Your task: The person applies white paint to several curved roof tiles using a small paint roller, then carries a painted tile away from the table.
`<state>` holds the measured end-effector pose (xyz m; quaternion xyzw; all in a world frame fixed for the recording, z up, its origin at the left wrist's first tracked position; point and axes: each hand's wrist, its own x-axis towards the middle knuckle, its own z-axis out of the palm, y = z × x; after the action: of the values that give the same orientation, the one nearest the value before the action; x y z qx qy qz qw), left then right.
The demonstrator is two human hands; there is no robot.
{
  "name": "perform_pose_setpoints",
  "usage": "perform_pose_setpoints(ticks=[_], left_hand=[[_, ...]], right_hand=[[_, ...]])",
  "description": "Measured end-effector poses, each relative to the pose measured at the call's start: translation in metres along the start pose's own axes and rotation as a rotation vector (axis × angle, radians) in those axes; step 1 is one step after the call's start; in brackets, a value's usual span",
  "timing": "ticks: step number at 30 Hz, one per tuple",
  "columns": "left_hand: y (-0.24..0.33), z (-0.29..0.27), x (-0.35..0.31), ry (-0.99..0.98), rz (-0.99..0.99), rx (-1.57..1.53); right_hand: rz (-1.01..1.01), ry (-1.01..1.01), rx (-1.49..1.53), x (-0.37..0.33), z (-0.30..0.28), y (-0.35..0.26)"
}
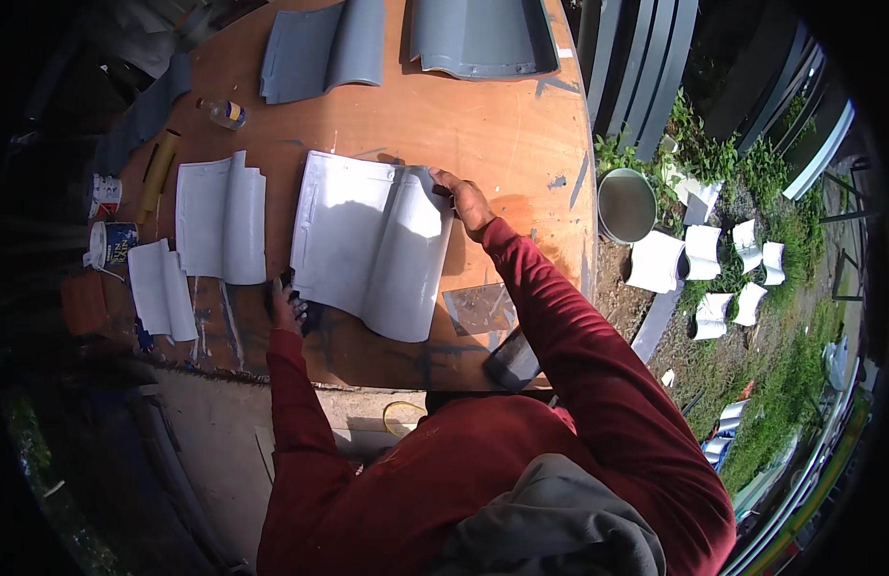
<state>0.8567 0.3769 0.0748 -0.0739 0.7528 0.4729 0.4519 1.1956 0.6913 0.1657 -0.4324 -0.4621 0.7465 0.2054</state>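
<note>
A white roof tile (344,230) with one raised, rounded side lies in front of me on the orange-brown wooden table (502,125). My right hand (467,204) grips its far right corner, fingers closed over the edge. At the near left corner, my left hand (289,305) holds the tile's edge; shadow partly hides those fingers. Left of this tile rest a second white roof tile (219,221) and a smaller white tile (162,288). My shadow falls across part of the held tile.
Grey roof tiles (315,53) lie along the table's far side, near a small bottle (224,113). Paint tubs (111,245) stand at the left edge. A dark cylinder (514,360) lies by the near edge. Right of the table are a round bucket (627,205) and several white tiles (658,261) outdoors.
</note>
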Motion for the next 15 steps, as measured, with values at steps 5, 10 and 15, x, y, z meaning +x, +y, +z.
perform_pose_setpoints(ticks=[5, 10, 15], left_hand=[[-0.015, 0.025, -0.007, 0.026, 0.038, -0.014], [-0.019, 0.036, -0.055, -0.179, -0.005, -0.269], [-0.013, 0.058, -0.111, -0.232, 0.088, -0.265]], right_hand=[[0.013, 0.174, -0.012, -0.033, -0.025, 0.019], [-0.108, 0.311, 0.037, -0.078, -0.025, 0.015], [-0.261, 0.297, -0.085, -0.156, -0.068, -0.025]])
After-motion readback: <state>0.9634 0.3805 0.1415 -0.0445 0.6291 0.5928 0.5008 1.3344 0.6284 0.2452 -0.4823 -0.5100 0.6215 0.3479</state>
